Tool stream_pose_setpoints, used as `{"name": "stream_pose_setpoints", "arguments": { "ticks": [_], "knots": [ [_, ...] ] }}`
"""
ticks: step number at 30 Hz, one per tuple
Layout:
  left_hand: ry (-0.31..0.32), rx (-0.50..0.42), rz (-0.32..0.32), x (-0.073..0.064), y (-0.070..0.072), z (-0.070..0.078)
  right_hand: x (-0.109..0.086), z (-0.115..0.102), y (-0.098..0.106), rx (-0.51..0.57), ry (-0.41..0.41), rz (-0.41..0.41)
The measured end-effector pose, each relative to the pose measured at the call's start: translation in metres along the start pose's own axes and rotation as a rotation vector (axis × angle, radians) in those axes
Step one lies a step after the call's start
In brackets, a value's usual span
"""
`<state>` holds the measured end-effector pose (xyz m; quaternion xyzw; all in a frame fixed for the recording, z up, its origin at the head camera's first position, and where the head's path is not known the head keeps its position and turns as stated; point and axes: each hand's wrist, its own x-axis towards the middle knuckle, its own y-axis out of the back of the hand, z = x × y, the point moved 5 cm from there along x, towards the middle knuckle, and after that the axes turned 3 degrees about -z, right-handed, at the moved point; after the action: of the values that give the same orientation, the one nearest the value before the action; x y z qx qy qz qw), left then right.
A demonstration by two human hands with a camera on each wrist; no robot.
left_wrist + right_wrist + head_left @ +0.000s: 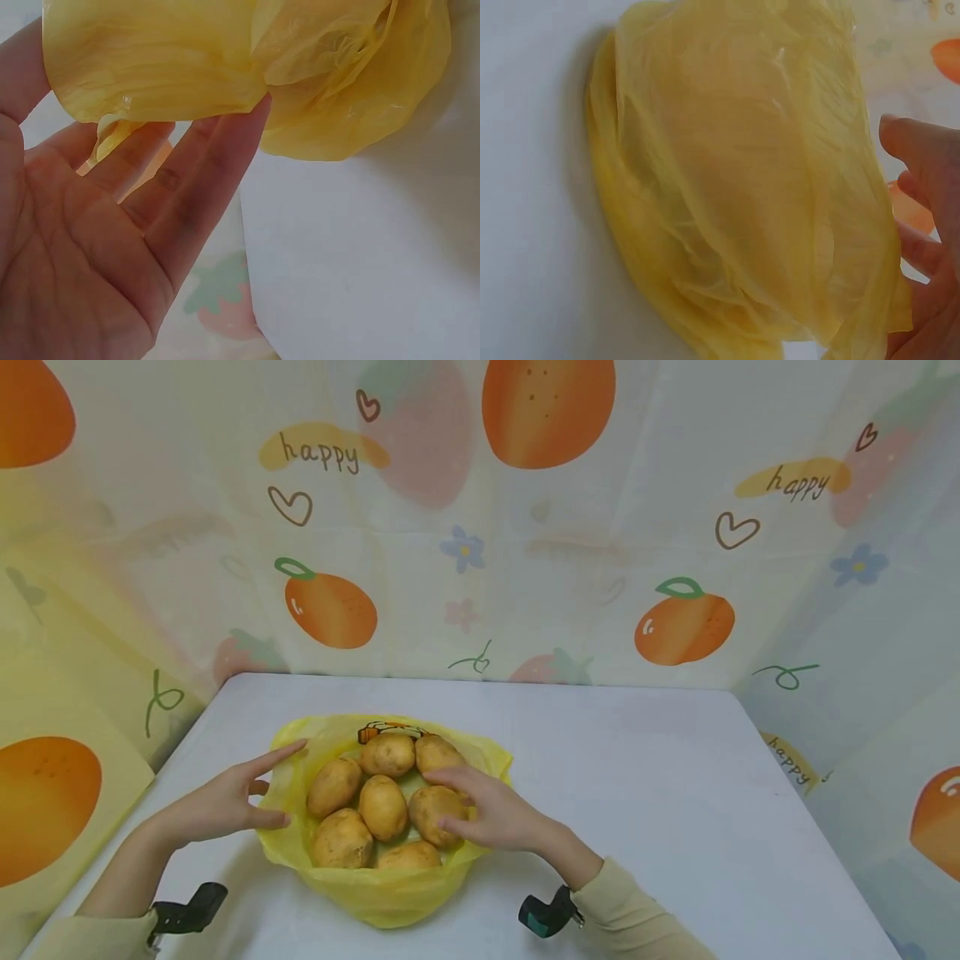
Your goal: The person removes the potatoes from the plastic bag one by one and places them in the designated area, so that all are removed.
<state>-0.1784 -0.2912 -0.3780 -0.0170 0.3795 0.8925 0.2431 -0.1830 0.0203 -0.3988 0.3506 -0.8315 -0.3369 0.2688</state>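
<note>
A yellow plastic bag (390, 893) sits on the table with its mouth spread wide. Several potatoes (383, 808) lie inside it. My left hand (217, 802) is at the bag's left rim, thumb and fingers spread; in the left wrist view its long fingers (214, 176) reach behind the yellow film, nearly straight. Over the right side of the mouth is my right hand (498, 810), thumb and forefinger parted above a potato (431, 814) near the right rim. From the right wrist, that thumb (907, 139) stands apart from the film, which hides the potatoes.
The white table (637, 793) extends to the right of the bag. A fruit-patterned cloth (555, 585) hangs behind and along both sides. A black wrist camera (187, 910) is strapped to the left wrist, another (547, 912) to the right.
</note>
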Motion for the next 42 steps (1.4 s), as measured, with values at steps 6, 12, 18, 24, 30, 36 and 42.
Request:
{"name": "stream_pose_setpoints", "arguments": {
  "ticks": [6, 12, 18, 24, 30, 36, 42],
  "knots": [
    [-0.004, -0.029, 0.010, 0.001, -0.001, -0.002, -0.001, 0.009, -0.004, 0.003, -0.042, -0.022],
    [-0.025, -0.025, 0.017, 0.000, 0.000, -0.001, -0.004, 0.018, -0.007, -0.001, -0.057, -0.016],
    [-0.028, -0.024, 0.020, 0.000, -0.001, -0.002, -0.004, 0.024, -0.011, -0.005, -0.059, -0.005],
    [-0.029, -0.047, 0.007, 0.000, -0.002, 0.000, -0.004, 0.027, -0.014, -0.021, -0.086, -0.015],
    [-0.028, -0.050, -0.006, 0.000, -0.001, 0.001, -0.002, 0.030, -0.018, -0.045, -0.093, -0.030],
    [-0.022, -0.053, -0.009, 0.001, -0.002, 0.000, -0.001, 0.032, -0.023, -0.069, -0.103, -0.047],
    [-0.011, -0.064, -0.009, 0.001, -0.003, -0.001, -0.001, 0.033, -0.027, -0.099, -0.140, -0.068]
  ]
}}
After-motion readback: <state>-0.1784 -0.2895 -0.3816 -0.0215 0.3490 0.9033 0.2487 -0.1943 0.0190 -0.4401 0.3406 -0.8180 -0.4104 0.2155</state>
